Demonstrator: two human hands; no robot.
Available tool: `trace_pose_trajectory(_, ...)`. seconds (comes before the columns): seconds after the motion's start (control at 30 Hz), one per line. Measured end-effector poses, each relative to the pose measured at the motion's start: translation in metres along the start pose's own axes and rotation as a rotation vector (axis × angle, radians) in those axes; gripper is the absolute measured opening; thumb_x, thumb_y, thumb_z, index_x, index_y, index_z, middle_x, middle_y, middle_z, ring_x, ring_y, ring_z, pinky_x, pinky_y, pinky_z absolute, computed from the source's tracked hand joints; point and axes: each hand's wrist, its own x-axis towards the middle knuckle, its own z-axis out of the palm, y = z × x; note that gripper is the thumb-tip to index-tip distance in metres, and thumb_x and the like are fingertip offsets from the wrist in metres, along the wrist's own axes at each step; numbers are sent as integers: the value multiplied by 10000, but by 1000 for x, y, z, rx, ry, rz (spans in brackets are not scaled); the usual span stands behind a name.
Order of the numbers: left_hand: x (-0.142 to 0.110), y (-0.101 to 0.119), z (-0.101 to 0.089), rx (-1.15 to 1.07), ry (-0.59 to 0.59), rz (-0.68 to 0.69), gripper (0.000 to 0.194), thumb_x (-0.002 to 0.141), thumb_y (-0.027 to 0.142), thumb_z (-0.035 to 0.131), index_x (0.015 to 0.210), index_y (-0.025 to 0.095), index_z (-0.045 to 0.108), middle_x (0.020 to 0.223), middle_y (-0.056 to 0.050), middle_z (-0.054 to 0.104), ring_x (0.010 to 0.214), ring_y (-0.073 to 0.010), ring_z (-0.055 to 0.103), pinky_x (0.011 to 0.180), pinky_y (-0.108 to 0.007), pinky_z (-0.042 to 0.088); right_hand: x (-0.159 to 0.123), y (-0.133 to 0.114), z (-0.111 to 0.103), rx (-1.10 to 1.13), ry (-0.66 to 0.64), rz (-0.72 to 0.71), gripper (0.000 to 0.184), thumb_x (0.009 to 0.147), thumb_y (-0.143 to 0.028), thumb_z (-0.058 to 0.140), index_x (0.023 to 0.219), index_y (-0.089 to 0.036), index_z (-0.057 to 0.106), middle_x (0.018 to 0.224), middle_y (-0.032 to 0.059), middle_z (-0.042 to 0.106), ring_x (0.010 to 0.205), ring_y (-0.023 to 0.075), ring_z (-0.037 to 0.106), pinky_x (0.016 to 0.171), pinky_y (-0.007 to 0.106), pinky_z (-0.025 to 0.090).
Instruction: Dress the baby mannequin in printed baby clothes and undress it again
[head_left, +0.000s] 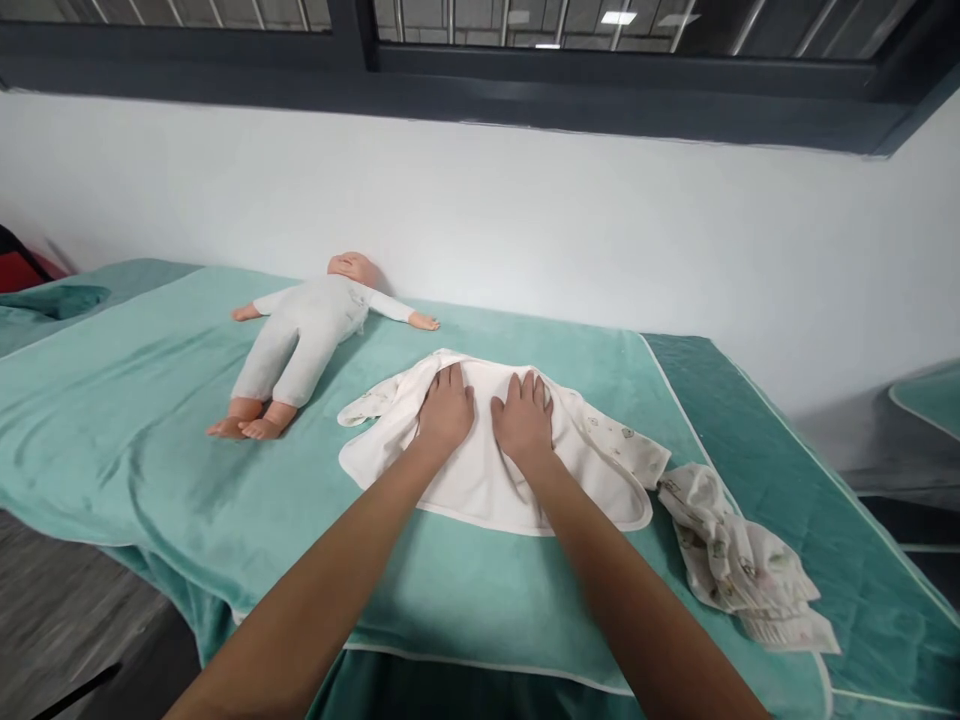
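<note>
A small white baby top (480, 490) lies spread open on the green cover, its plain inside facing up and its printed sleeves out to both sides. My left hand (448, 408) rests flat on its left half, fingers stretched toward the collar. On the right half lies my right hand (523, 415), palm down with fingers apart. Neither hand grips the cloth. Beyond my left hand, a baby doll (307, 325) in a white suit lies on its back, arms spread and feet toward me.
Crumpled printed baby trousers (739, 560) lie to the right of the top. The green cover (172, 400) drapes over the table's front edge. Behind stands a white wall (525, 220) below a dark window frame (600, 95). Something red and black (19, 265) sits at far left.
</note>
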Motion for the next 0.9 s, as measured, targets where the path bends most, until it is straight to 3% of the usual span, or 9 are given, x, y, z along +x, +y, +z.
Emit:
trace_pose_trajectory(0.13,15,3,2,-61,96,-13,612,1030,353,341,1553,36,309,1607,-211,401,1475,-332,409,1223,-446,355,8,8,-2,19,119,-62,688,1021,-363,342,1632,-88,186,1733,146,38,1578,343,128,1233,501,263)
trace_pose_trajectory(0.4,61,-11,12,-2,-2,31,593,1043,370,280,1555,79,347,1601,-184,428,1485,-315,401,1228,-455,338,52,35,0,-26,80,-62,660,1029,-334,257,1628,-67,185,1729,116,123,1561,273,229,1257,437,260)
trace_pose_trajectory(0.57,68,-16,17,42,-54,36,603,1043,393,266,1555,87,361,1604,-173,430,1488,-314,396,1227,-456,331,65,41,6,7,10,-48,683,1029,-397,239,1626,-69,191,1726,114,140,1551,278,264,1232,435,316)
trace_pose_trajectory(0.73,67,-15,16,57,-22,24,618,1042,411,270,1565,89,341,1622,-176,400,1493,-323,389,1227,-459,329,78,49,2,-5,-37,-91,689,1028,-407,261,1627,-74,195,1726,99,146,1562,257,241,1255,413,272)
trace_pose_trajectory(0.9,68,-13,15,67,-105,20,595,1047,382,236,1547,92,376,1605,-182,426,1491,-297,400,1232,-448,315,77,49,2,-61,-61,-101,637,1045,-360,208,1594,-45,289,1694,151,248,1542,267,288,1235,431,289)
